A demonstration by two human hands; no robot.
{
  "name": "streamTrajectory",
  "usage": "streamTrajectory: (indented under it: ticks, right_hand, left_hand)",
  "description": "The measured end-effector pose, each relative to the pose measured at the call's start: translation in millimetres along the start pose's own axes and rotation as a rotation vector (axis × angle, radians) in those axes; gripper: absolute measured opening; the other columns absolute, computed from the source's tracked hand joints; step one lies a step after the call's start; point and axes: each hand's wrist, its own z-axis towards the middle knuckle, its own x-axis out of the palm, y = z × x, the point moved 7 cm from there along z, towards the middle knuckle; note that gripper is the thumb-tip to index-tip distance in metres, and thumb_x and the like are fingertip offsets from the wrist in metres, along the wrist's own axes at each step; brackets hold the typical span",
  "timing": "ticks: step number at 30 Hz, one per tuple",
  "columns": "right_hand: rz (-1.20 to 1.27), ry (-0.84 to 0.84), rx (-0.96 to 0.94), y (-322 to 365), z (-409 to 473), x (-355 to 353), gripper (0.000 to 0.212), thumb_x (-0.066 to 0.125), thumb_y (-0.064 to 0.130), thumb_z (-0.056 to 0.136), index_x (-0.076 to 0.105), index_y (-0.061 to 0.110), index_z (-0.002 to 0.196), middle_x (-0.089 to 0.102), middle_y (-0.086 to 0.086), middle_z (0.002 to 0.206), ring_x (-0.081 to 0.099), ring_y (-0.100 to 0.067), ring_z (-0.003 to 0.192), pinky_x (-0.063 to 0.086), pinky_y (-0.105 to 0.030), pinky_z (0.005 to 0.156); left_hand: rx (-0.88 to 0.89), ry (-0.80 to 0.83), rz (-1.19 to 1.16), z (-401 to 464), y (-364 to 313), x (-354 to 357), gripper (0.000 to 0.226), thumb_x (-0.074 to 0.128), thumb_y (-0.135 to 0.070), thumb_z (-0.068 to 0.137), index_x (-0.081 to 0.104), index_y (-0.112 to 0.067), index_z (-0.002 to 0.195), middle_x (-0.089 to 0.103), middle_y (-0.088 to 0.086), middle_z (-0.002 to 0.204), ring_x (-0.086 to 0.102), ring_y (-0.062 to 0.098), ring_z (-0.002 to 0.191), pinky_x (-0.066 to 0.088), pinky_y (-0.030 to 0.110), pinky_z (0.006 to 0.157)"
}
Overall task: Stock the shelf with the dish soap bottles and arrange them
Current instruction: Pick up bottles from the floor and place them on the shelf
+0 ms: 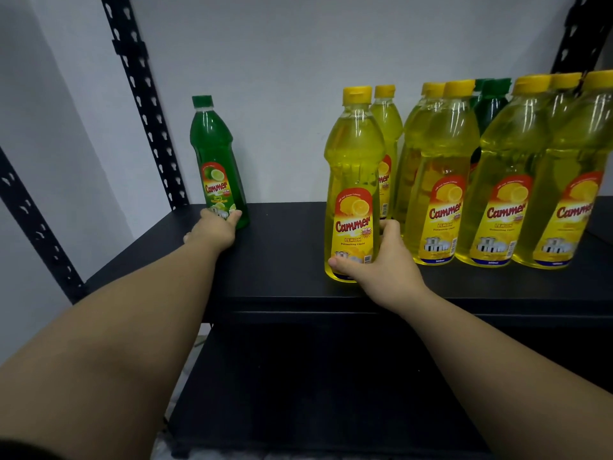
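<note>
Our right hand [381,260] wraps lemon bottle [353,194] at 3 o'clock; left hand [215,229] clasps lime bottle [217,167] at 11 o'clock; placing step; next, align rows.

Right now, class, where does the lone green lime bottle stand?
In the head view, the green lime bottle stands upright at the far left of the black shelf, near the wall, gripped at its base by the left hand, apart from the yellow bottles.

The left grip [214,229] holds a green bottle [215,161] with red-yellow label; the right grip [381,260], a yellow bottle [353,167]; the shelf [285,260] black.
</note>
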Motion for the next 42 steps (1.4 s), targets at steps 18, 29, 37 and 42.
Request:
streamTrajectory:
  ticks: [18,29,37,42]
  right_hand:
    - [0.044,0.055,-0.010,3,-1,-2,0.084,0.097,0.040,0.065,0.037,0.030,0.122,0.064,0.014,0.109,0.064,-0.001,0.093,0.046,-0.017,0.067]
    - [-0.080,0.046,-0.016,11,3,10,0.085,0.093,0.048,0.067,0.031,0.032,0.123,0.057,0.015,0.108,0.059,-0.009,0.093,0.046,-0.028,0.080]
    - [-0.157,0.100,0.025,18,31,42,0.088,0.090,0.054,0.069,0.035,0.025,0.132,0.055,0.006,0.116,0.057,-0.018,0.106,0.049,-0.036,0.087]
    - [-0.177,0.099,0.050,21,55,64,0.091,0.089,0.053,0.071,0.038,0.020,0.138,0.059,0.001,0.121,0.061,-0.027,0.117,0.049,-0.039,0.090]
  left_hand:
    - [0.282,0.156,0.203,-62,28,-22,0.081,0.062,-0.072,0.090,0.052,-0.015,0.147,0.055,0.008,0.149,0.057,0.030,0.130,0.046,0.039,0.094]
    - [0.330,0.162,0.243,-98,32,-31,0.083,0.051,-0.080,0.086,0.052,-0.024,0.147,0.053,0.005,0.149,0.052,0.030,0.135,0.046,0.047,0.104]
    - [0.315,0.164,0.224,-101,33,-34,0.082,0.052,-0.080,0.085,0.053,-0.025,0.146,0.053,0.004,0.148,0.051,0.030,0.135,0.047,0.049,0.106]
    - [0.311,0.170,0.208,-101,32,-36,0.085,0.051,-0.082,0.080,0.055,-0.027,0.144,0.054,0.003,0.146,0.051,0.029,0.134,0.047,0.050,0.107]
